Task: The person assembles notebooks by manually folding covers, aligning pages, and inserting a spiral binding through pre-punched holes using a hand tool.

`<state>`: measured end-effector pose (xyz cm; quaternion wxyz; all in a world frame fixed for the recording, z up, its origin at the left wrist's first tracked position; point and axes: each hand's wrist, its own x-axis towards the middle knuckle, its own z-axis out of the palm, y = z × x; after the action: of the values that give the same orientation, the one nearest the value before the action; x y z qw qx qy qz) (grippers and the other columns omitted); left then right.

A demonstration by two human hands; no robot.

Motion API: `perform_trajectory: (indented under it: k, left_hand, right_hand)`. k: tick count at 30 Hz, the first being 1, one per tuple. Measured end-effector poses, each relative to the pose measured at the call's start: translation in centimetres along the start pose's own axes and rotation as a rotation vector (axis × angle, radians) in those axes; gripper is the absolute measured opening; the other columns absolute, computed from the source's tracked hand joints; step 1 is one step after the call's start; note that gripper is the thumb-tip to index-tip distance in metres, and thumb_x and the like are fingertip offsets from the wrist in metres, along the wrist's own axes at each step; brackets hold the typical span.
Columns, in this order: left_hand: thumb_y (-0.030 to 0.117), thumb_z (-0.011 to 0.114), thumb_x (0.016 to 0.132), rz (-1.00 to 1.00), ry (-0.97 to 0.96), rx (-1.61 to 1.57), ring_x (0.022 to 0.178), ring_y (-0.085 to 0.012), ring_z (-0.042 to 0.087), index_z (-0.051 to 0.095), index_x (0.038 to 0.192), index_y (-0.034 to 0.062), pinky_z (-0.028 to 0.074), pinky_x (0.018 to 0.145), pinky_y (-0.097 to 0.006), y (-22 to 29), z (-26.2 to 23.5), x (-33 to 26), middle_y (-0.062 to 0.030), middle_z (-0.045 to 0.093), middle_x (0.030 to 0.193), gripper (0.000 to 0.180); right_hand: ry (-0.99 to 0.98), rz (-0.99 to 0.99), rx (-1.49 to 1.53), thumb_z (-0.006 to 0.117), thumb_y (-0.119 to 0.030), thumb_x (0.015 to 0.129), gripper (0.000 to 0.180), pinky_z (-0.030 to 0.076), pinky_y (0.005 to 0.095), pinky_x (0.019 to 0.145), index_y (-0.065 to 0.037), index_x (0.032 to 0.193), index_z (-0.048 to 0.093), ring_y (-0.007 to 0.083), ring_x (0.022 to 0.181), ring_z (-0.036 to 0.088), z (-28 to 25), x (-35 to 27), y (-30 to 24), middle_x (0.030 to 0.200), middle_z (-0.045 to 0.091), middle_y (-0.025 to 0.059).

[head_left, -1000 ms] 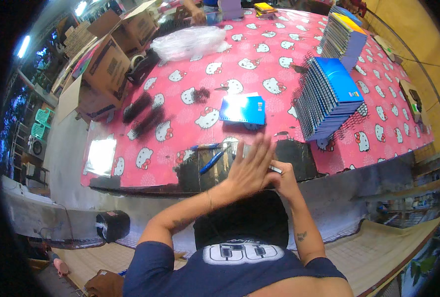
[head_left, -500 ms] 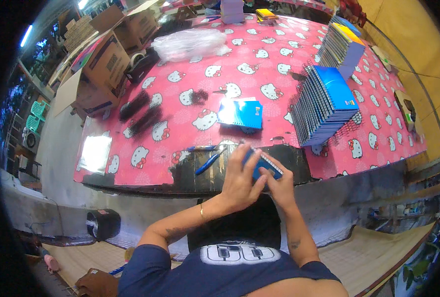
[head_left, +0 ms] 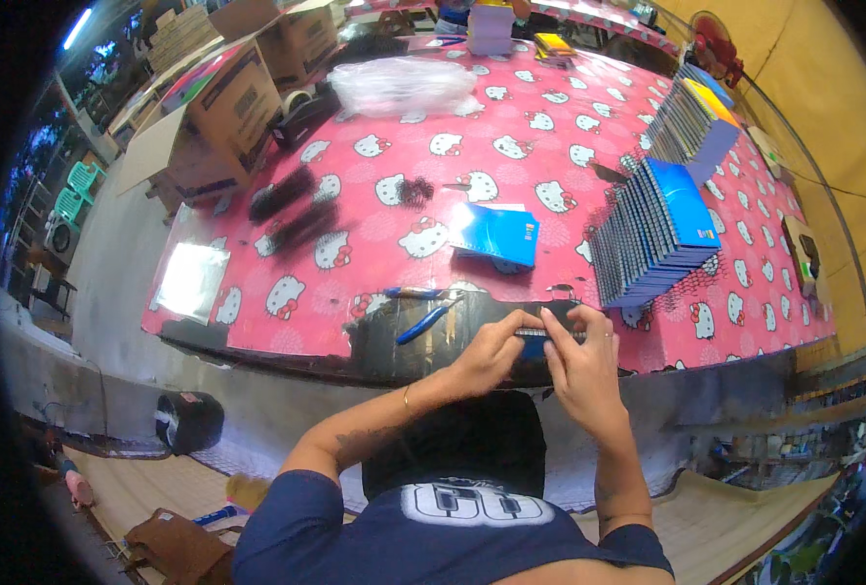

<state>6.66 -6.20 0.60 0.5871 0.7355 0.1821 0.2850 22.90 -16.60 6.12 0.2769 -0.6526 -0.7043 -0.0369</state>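
- Head view: we see both hands at the near edge of the surface (head_left: pixel 550 127), over its dark strip.
- Left hand (head_left: pixel 487 356) pinches the left end of a small blue notebook (head_left: pixel 535 343); fingers closed on it.
- Right hand (head_left: pixel 581 366) is curled over the notebook's right end, fingertips on the spiral wire (head_left: pixel 550 333) along its top edge. Both hands hold the same notebook, just above the surface edge.
- Progress, as we judge it: binding of this notebook looks under way, wire already seated along the edge; whether its ends are finished, we cannot tell.
- Done: one long fanned row of blue spiral notebooks (head_left: pixel 648 234) stands to the right, with a second row (head_left: pixel 691 122) farther back. Too many and too tightly packed to count.
- Left to do: one small flat stack of blue covers (head_left: pixel 496 234) lies mid-surface; sheet count not readable.
- Count: two blue-handled pliers (head_left: pixel 423 310) just left of the hands; several dark coil bundles (head_left: pixel 292 210), about four; two cardboard boxes (head_left: pixel 228 107); one clear plastic bag (head_left: pixel 399 86).
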Motion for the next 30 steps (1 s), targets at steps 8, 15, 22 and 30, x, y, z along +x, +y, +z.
perform_trajectory:
  k: [8,15,22,30]
  left_hand:
    - [0.034,0.064,0.092,-0.162,0.149,1.173,0.137,-0.0485,0.039,0.047,0.141,0.0085,0.03,0.116,-0.054,-2.6,-9.6,-4.1,-0.0253,0.046,0.144,0.058]
    - [0.035,0.046,0.106,-0.261,0.316,0.863,0.101,-0.0277,0.059,0.053,0.141,0.0063,0.046,0.096,-0.042,-2.8,-9.8,-6.2,-0.0124,0.062,0.115,0.045]
    - [0.034,0.042,0.105,-0.565,0.175,-0.764,0.108,-0.0311,0.066,0.041,0.146,0.0019,0.058,0.088,-0.043,0.3,-2.7,-5.9,-0.0205,0.062,0.121,0.052]
    - [0.029,0.04,0.105,-0.581,0.186,-0.878,0.1,-0.0345,0.07,0.044,0.143,-0.0021,0.059,0.087,-0.042,-0.2,-2.7,-5.5,-0.0217,0.066,0.116,0.049]
  right_hand:
    - [0.065,0.076,0.015,0.072,-0.02,0.088,0.02,0.051,0.0383,0.067,-0.012,0.107,0.072,0.0259,0.074,0.066,4.2,1.1,1.3,0.092,0.064,0.0043]
    - [0.055,0.165,0.029,0.073,-0.023,0.087,0.021,0.053,0.0401,0.065,-0.013,0.106,0.072,0.0278,0.072,0.066,4.8,1.4,0.2,0.095,0.063,0.0052]
    - [0.105,0.164,0.046,0.074,-0.021,0.087,0.018,0.052,0.0389,0.062,-0.013,0.103,0.073,0.0265,0.069,0.065,5.0,1.3,0.1,0.093,0.062,0.0042]
    - [0.127,0.158,0.067,0.074,-0.02,0.087,0.016,0.051,0.0381,0.062,-0.013,0.102,0.073,0.0263,0.068,0.064,5.1,1.3,-0.2,0.091,0.062,0.0043]
